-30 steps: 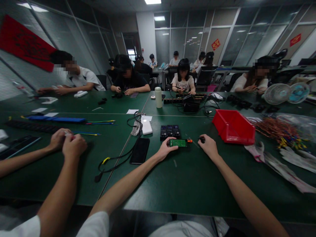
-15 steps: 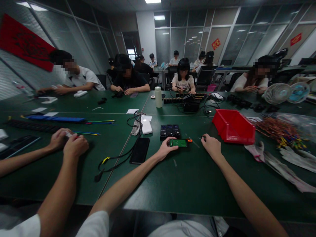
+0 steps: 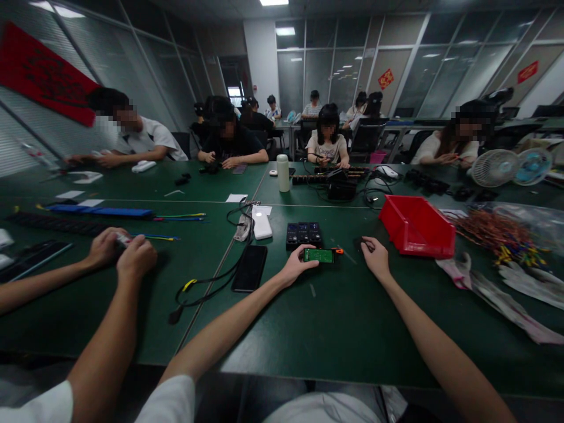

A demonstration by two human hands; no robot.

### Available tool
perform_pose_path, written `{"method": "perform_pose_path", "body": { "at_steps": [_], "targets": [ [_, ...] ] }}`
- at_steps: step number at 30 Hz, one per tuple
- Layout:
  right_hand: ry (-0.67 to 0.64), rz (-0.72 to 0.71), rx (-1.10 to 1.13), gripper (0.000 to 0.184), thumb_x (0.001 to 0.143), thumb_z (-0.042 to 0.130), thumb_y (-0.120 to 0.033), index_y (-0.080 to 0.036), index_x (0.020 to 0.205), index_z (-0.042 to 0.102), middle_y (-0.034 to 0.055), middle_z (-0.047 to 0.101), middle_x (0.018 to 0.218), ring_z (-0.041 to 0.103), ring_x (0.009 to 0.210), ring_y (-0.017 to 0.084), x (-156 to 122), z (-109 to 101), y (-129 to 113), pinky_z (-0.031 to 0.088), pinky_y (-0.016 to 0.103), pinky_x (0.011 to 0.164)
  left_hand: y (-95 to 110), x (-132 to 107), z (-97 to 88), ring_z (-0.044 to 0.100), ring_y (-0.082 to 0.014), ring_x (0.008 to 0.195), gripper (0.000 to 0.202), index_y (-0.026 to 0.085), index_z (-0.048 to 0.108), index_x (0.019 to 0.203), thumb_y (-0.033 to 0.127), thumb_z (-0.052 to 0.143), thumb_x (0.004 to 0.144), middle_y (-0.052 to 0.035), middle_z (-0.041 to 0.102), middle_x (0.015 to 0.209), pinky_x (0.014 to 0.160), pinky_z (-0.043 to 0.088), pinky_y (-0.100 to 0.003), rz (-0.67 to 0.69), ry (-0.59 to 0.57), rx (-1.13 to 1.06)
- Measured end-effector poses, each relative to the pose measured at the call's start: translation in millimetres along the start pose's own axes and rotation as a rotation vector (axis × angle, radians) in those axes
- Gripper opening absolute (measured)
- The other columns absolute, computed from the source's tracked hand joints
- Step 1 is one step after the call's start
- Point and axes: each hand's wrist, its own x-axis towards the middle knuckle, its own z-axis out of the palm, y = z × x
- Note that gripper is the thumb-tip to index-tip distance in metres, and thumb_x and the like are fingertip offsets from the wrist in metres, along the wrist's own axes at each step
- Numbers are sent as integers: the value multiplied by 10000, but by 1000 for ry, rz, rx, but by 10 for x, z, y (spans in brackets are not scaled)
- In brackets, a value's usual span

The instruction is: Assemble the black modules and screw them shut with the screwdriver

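- An office-like room, apparently used as a workshop for small electrical work.
- Office: glass partitions (image 3: 319,73), ceiling lights (image 3: 285,31), a dark chair (image 3: 368,136) among the people, red hangings (image 3: 48,73) with dark markings at left.
- Workshop: a broad green desk (image 3: 282,335) with several people sitting around it, hands busy; more sit at the back.
- Electrical: copper-coloured wires (image 3: 480,230) with bright ends, black cables (image 3: 211,301), a green board (image 3: 319,255) like a circuit board.
- Working kit: a red bin (image 3: 414,232), soiled gloves (image 3: 502,294), fans (image 3: 496,168).
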Motion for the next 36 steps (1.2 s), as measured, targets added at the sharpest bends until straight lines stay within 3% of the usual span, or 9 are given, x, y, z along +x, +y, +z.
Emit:
{"method": "perform_pose_path", "body": {
  "at_steps": [4, 9, 17, 23, 31, 36],
  "targets": [
    [31, 117, 297, 403, 777, 538, -310, -130, 1137, 550, 140, 655, 1038, 631, 966, 249, 28, 29, 48, 516, 397, 814, 13, -4, -4, 590, -157, 908, 546, 174, 529, 1116, 272, 751, 627, -62, 610, 1031, 876, 451, -344, 5, -8, 23],
    [28, 167, 386, 420, 714, 572, -257, -142, 1118, 562, 113, 654, 1020, 639, 943, 244, 35, 55, 66, 526, 401, 808, 11, -2, 1, 584, -165, 929, 536, 175, 545, 1096, 277, 756, 614, -61, 601, 1047, 880, 445, -342, 21, 2, 76],
    [-73, 117, 407, 358, 758, 540, -288, -154, 1088, 578, 94, 648, 1004, 629, 928, 218, -58, 65, -110, 506, 376, 821, -17, -3, -5, 568, -182, 965, 503, 176, 560, 1086, 290, 742, 631, -67, 587, 1083, 893, 429, -353, 42, -13, 154],
    [-19, 113, 323, 358, 780, 484, -336, -140, 1066, 574, 79, 650, 890, 616, 843, 214, -53, 107, -100, 490, 354, 754, -52, 11, -6, 553, -184, 970, 448, 169, 587, 1052, 291, 726, 644, -60, 588, 1066, 900, 425, -355, 45, -6, 177],
    [-55, 120, 308, 340, 759, 513, -351, -137, 1011, 592, 35, 613, 736, 594, 697, 194, -76, 94, -114, 468, 307, 643, -21, -5, 18, 572, -188, 937, 456, 171, 574, 1060, 297, 724, 648, -66, 581, 1049, 835, 492, -376, -6, -14, 97],
    [-74, 132, 334, 341, 751, 549, -377, -148, 998, 599, 45, 624, 778, 603, 738, 200, -75, 90, -117, 475, 313, 670, -10, -11, 32, 586, -186, 928, 447, 168, 552, 1066, 299, 711, 669, -69, 566, 1063, 812, 521, -407, -33, -34, 27]
  ]
}}
